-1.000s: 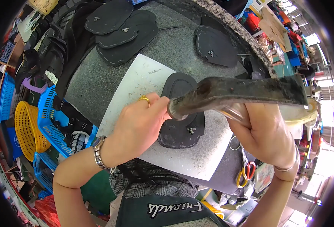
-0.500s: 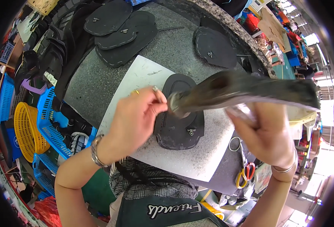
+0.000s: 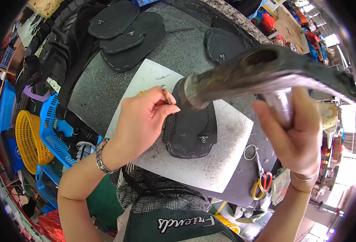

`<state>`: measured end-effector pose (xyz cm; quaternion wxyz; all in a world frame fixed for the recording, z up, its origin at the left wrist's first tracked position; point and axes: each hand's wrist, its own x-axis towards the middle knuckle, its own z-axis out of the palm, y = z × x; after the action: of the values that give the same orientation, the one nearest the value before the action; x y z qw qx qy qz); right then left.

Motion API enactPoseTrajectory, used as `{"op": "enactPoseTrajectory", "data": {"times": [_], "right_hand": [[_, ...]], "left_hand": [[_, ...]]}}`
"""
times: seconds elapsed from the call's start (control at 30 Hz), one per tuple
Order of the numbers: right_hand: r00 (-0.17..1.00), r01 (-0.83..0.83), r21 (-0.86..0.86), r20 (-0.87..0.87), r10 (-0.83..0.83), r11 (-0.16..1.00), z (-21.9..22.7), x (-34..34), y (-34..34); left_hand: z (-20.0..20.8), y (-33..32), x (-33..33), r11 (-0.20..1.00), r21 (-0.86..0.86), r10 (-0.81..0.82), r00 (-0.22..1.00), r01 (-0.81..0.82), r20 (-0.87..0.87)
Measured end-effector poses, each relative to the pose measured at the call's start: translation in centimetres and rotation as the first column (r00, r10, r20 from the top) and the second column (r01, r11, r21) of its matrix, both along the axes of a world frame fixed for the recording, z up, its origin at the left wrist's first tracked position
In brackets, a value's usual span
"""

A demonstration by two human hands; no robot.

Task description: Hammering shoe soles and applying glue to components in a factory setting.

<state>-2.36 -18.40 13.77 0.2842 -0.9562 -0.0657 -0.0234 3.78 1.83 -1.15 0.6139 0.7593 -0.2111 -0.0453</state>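
Note:
My left hand (image 3: 139, 127) pinches a small metal punch (image 3: 164, 89) over the left edge of a black stitched panel (image 3: 191, 143). That panel lies lengthwise on a white board (image 3: 218, 173), its rounded near end toward me. In my right hand (image 3: 295, 141), the fingers wrap round the shiny handle of a hammer (image 3: 242, 78). The hammer's dark, worn head is raised above the panel, its round striking face close to the punch. It hides the panel's far right part. The punch's lower tip is hidden by my left fingers.
More black panels (image 3: 115, 18) are stacked at the far left, and another (image 3: 224, 42) lies at the far right. Scissors (image 3: 260, 181) with red and yellow handles rest right of the board. Blue baskets (image 3: 51, 129) and yellow baskets (image 3: 29, 139) stand at the left.
The hammer has risen and moved slightly right, away from the punch, with my right hand. More of the punch's top now shows. My left hand has barely moved.

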Motion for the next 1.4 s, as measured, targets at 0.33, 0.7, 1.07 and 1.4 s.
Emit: {"op": "enactPoseTrajectory", "data": {"times": [0.33,0.7,1.07,1.4], "right_hand": [[0.978,-0.086,-0.201,-0.202,0.045,0.976,-1.6,-0.8,-2.6],[0.991,-0.103,-0.163,-0.105,0.087,0.981,-3.9,-5.9,-3.2],[0.991,-0.122,-0.290,-0.085,0.101,0.949,-6.9,-6.8,-2.6],[0.995,-0.099,-0.215,-0.040,0.093,0.972,-8.1,-7.5,-2.4]], "left_hand": [[1.2,1.5,0.5,0.990,-0.137,0.049,0.996,-0.038,0.080],[2.6,2.8,-0.9,0.684,0.205,-0.674,0.714,0.700,-0.188],[2.9,1.5,-3.5,0.941,-0.303,-0.252,0.913,0.153,-0.320],[0.6,0.7,-3.8,0.916,0.019,-0.397,0.914,0.400,-0.078]]}}
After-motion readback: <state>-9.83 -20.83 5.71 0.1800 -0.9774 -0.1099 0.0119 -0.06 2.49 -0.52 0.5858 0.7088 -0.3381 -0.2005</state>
